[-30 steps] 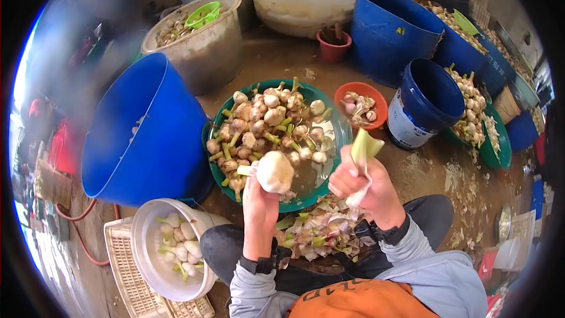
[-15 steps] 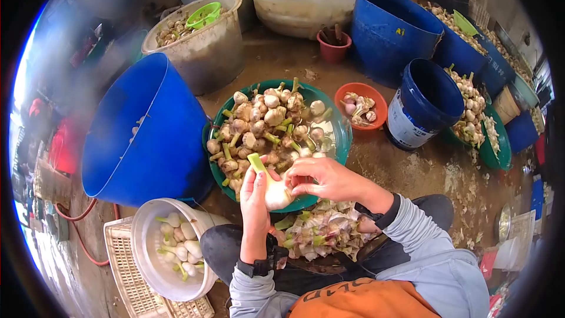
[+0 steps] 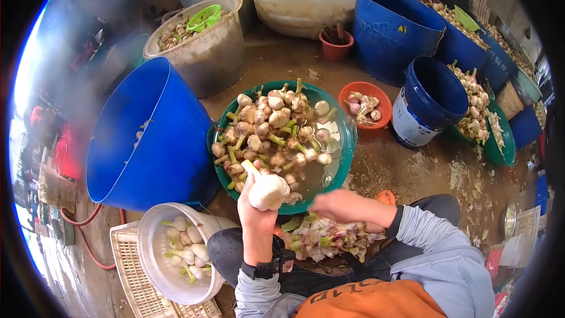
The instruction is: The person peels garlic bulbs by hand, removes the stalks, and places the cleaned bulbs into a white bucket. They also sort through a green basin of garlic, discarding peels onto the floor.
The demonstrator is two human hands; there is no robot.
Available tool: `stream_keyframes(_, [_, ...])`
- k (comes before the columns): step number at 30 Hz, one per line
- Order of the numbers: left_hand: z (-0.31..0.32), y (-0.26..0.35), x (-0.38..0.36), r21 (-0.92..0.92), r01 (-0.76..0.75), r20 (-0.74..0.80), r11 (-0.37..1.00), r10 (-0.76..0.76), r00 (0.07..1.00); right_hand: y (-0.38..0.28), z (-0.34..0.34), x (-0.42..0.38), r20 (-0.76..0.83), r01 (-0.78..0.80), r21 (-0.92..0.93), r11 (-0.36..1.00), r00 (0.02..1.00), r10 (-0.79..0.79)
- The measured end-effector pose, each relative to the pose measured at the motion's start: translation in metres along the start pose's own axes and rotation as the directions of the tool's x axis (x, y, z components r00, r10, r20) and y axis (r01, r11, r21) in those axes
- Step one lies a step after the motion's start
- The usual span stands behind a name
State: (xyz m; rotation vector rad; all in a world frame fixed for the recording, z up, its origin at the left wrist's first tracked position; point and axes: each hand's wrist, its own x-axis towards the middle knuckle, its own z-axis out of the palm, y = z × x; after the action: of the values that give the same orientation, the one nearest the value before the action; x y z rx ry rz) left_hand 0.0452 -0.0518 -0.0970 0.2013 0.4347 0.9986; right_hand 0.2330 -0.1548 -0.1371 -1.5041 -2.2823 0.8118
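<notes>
My left hand (image 3: 256,224) is closed round a pale garlic bulb (image 3: 269,193), its cut green-white stem pointing up and left. To its right, my right hand (image 3: 344,206) is apart from the bulb, over the near edge of the basin; motion smears its fingers. Below it lies a heap of garlic peelings (image 3: 321,240) with green and purple scraps. In front of both hands is a green basin (image 3: 351,141) of water, loaded with unpeeled garlic bulbs (image 3: 259,121). By my left knee a white bucket (image 3: 147,247) holds several clean bulbs (image 3: 189,250).
A tall blue tub (image 3: 141,141) stands left of the basin, a cream crate (image 3: 138,277) under the white bucket. An orange-red bowl (image 3: 385,119) with a few bulbs and a dark blue bucket (image 3: 421,112) are at right. Larger tubs, including a white one (image 3: 306,0), line the back.
My right hand has left the garlic bulb and moved right and down toward the peelings. My left hand still holds the bulb, now turned with its rounded side toward me.
</notes>
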Motion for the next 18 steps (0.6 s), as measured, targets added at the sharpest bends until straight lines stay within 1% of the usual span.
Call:
stream_keyframes(1, [0.002,-0.002,-0.001,0.013,-0.012,-0.041,1.000,0.013,0.999,-0.020,-0.031,0.017,-0.177,0.019,0.188,0.982,0.984,0.014])
stream_keyframes(2, [0.004,-0.004,-0.004,0.036,-0.014,-0.087,0.999,0.017,0.996,-0.039,-0.045,0.030,-0.347,0.066,0.373,0.926,0.935,0.073])
stream_keyframes(3, [0.007,-0.006,-0.004,0.036,-0.028,-0.131,0.999,0.032,0.991,-0.050,-0.045,0.039,-0.366,0.054,0.422,0.905,0.924,0.115])
stream_keyframes(5, [0.010,-0.003,-0.004,0.109,-0.185,-0.079,0.977,0.194,0.978,-0.063,-0.046,0.055,-0.404,0.031,0.504,0.863,0.892,0.204])
stream_keyframes(6, [0.009,0.003,-0.007,0.141,-0.261,-0.051,0.955,0.270,0.962,-0.059,-0.029,0.062,-0.457,0.134,0.474,0.871,0.883,0.113])
stream_keyframes(7, [0.012,0.018,-0.016,0.294,-0.387,-0.010,0.874,0.408,0.913,-0.054,-0.016,0.058,-0.338,0.148,0.367,0.918,0.941,-0.016])
stream_keyframes(8, [0.021,0.038,-0.030,0.433,-0.499,0.052,0.751,0.532,0.845,-0.047,-0.002,0.054,-0.194,0.181,0.262,0.948,0.972,-0.132])
stream_keyframes(9, [0.033,0.059,-0.047,0.618,-0.612,0.151,0.494,0.689,0.709,-0.016,0.027,0.057,-0.151,0.231,0.042,0.972,0.963,-0.223])
stream_keyframes(10, [0.041,0.085,-0.069,0.824,-0.537,0.220,0.182,0.770,0.599,0.009,0.027,0.051,-0.087,0.131,-0.056,0.990,0.987,-0.135])
stream_keyframes(11, [0.039,0.117,-0.093,0.939,-0.342,0.254,-0.032,0.733,0.631,0.042,0.027,0.055,-0.058,-0.158,-0.048,0.986,0.986,0.155])
stream_keyframes(12, [0.019,0.150,-0.103,0.907,-0.136,0.400,-0.398,0.713,0.577,0.087,0.030,0.054,-0.232,-0.236,-0.113,0.965,0.951,0.206])
stream_keyframes(13, [0.008,0.180,-0.115,0.456,0.214,0.687,-0.864,0.495,0.532,0.109,0.007,0.054,-0.220,-0.344,-0.234,0.909,0.930,0.295])
stream_keyframes(14, [0.019,0.177,-0.119,0.415,0.293,0.656,-0.861,0.506,0.560,0.151,0.014,0.058,-0.327,-0.375,-0.344,0.861,0.907,0.264])
stream_keyframes(15, [0.035,0.166,-0.126,0.365,0.364,0.622,-0.857,0.516,0.589,0.159,0.003,0.057,-0.350,-0.371,-0.399,0.839,0.907,0.234])
stream_keyframes(16, [0.049,0.155,-0.130,0.310,0.428,0.591,-0.849,0.524,0.613,0.170,0.012,0.062,-0.304,-0.353,-0.444,0.824,0.924,0.232])
stream_keyframes(18, [0.067,0.132,-0.122,0.559,0.240,0.428,-0.794,0.524,0.737,0.203,0.037,0.074,-0.243,-0.339,-0.546,0.766,0.939,0.242])
